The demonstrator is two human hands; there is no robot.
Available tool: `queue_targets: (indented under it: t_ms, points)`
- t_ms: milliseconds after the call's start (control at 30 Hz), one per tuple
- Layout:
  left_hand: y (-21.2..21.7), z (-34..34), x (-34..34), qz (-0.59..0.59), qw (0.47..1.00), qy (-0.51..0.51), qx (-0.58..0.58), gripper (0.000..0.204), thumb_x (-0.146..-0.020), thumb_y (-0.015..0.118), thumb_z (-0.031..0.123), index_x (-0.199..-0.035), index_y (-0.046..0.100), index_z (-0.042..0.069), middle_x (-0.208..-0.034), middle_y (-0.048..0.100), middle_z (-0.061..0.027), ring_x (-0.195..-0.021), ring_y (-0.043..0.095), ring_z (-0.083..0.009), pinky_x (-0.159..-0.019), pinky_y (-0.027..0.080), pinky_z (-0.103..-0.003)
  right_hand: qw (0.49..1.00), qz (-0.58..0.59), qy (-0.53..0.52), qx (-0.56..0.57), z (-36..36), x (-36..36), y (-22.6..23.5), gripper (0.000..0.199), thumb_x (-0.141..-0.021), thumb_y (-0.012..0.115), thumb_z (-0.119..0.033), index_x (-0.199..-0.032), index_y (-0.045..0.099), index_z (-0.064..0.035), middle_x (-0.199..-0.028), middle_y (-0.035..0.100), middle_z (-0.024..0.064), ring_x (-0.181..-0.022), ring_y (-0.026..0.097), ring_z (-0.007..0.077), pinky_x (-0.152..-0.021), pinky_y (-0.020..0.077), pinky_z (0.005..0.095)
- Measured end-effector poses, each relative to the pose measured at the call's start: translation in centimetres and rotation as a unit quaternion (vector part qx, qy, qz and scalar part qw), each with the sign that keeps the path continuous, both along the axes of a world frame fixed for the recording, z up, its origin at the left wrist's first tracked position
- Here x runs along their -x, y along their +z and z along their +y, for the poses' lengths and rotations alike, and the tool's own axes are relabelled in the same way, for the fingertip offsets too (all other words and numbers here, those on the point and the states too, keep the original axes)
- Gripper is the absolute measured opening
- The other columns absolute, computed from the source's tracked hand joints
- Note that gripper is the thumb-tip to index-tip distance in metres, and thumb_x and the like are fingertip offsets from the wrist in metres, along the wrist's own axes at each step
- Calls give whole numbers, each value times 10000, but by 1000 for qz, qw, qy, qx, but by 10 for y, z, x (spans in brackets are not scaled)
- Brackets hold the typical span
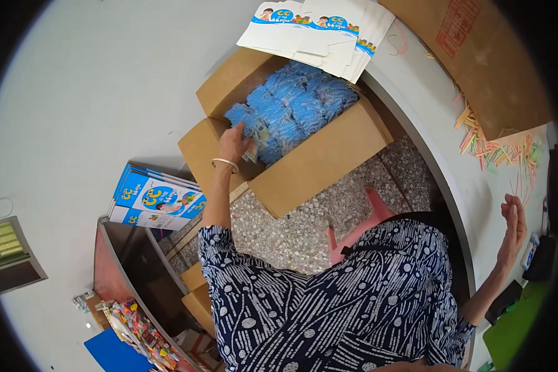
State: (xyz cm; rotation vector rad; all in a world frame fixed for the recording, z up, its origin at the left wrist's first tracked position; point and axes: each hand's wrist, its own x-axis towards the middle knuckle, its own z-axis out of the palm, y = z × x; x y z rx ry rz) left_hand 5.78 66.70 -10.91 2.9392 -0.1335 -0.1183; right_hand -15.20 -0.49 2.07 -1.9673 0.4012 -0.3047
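An open cardboard box (pixel 319 162) holds a layer of blue patterned packets with clear parts (pixel 291 108). My left hand (pixel 234 146), with a bangle at the wrist, reaches over the box's left end. Its fingers are closed on the edge of a small clear-and-blue packet (pixel 252 150), partly hidden by the hand. Off to the right, my right hand (pixel 514 226) is raised over the curved white table, its fingers drawn together. Several thin pale sticks (pixel 519 188) show just beyond its fingertips; whether it holds one cannot be made out.
Flat printed cartons (pixel 319 31) lie at the table's far end, above the box. A large cardboard box (pixel 477 62) stands at the right beside a pile of coloured sticks (pixel 477 146). More blue-and-white cartons (pixel 158 197) stand at left. A pink stool or chair (pixel 369 217) is below.
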Motion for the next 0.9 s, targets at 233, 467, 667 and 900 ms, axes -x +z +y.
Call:
queue_targets:
  t_ms: [233,467,667,900]
  points:
    - [-78,6,-18,7,999,-32,-2,377,-688,741,141,-990,541,36,-870,621,-214,-845,608,-406,-727,497,-483,998,21,-31,42,12,-6,3,368,-967,511,-269,-1213,573,-2,-1127,623,74,-962,572,133,-913,436,297]
    - [-97,-10,-20,11,998,-22,-66,407,-690,753,144,-1019,529,61,-1018,529,-187,-947,572,-391,-724,527,-463,723,62,109,679,6,-9,4,348,-969,511,-277,-1158,585,5,-1075,611,49,-918,544,131,-884,424,292]
    - [-98,-20,-18,-20,985,-12,-174,441,-703,755,226,-1060,534,90,-1056,492,-133,-1029,509,-324,-754,504,-463,-70,52,199,976,-5,-11,1,325,-970,506,-284,-1127,599,-15,-1060,606,26,-897,533,120,-860,422,276]
    - [-99,-16,-12,2,934,36,-355,623,-696,738,455,-1163,488,128,-1167,468,-129,-1087,445,-344,-801,423,-549,994,38,-14,102,32,-13,14,344,-954,537,-292,-1131,597,-3,-1054,611,39,-905,548,134,-873,442,308]
